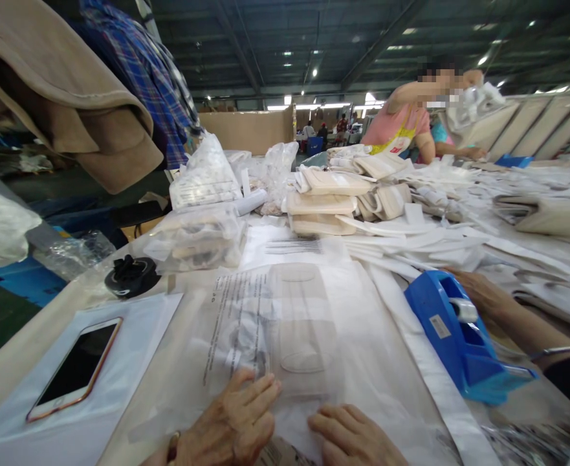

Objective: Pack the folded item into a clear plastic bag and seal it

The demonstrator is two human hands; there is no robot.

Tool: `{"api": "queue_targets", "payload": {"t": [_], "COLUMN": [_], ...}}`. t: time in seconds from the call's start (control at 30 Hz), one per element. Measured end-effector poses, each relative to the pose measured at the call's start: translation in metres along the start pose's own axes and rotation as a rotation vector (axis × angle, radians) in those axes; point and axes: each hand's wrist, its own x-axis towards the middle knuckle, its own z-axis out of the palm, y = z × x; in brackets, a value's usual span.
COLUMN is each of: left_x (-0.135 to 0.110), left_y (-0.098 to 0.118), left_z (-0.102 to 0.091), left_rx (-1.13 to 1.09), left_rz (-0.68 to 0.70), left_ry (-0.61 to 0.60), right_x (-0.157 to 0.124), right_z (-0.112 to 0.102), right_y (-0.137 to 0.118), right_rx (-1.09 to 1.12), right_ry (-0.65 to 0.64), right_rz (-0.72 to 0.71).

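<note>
Phone [74,369] lies well left of the blue tape dispenser [464,343], on white sheets [142,336]. Black roll [132,277] also left of the dispenser, farther from the person than the phone. Person's left hand [231,417], left of and nearer the person than the dispenser: fingers extended over the film, tips at the beige piece's near-left corner; underside hidden, can't tell if film is pinched. Clear printed bag [239,317] with the folded beige piece [306,330] inside lies flat, left of the dispenser; long axis runs away from the person, beyond both hands, left hand nearer. Right hand [355,437], between left hand and dispenser, fingers bent, grip can't be told. Another person's hand [476,291] is just behind the dispenser.
</note>
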Motion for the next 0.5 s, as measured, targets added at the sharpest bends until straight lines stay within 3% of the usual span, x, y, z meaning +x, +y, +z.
{"api": "queue_targets", "payload": {"t": [0.07,0.13,0.23,0.37,0.5], "left_x": [-0.002,-0.003,0.001,0.012,0.019], "left_y": [-0.002,-0.003,0.0,0.0,-0.004], "left_z": [0.004,0.007,0.001,-0.01,-0.008], "left_rx": [0.031,0.035,-0.009,-0.147,-0.134], "left_rz": [0.047,0.067,-0.005,-0.1,-0.197], "left_ry": [0.087,0.12,0.043,-0.109,-0.119], "right_x": [0.0,-0.002,-0.009,-0.017,-0.012], "right_z": [0.005,0.004,-0.006,-0.017,-0.017], "right_y": [-0.001,0.0,0.007,0.021,0.033], "right_rx": [0.055,0.144,0.243,0.259,0.397], "right_ry": [0.06,0.029,-0.141,-0.41,-0.498], "right_rz": [0.037,0.085,0.207,0.496,0.686]}}
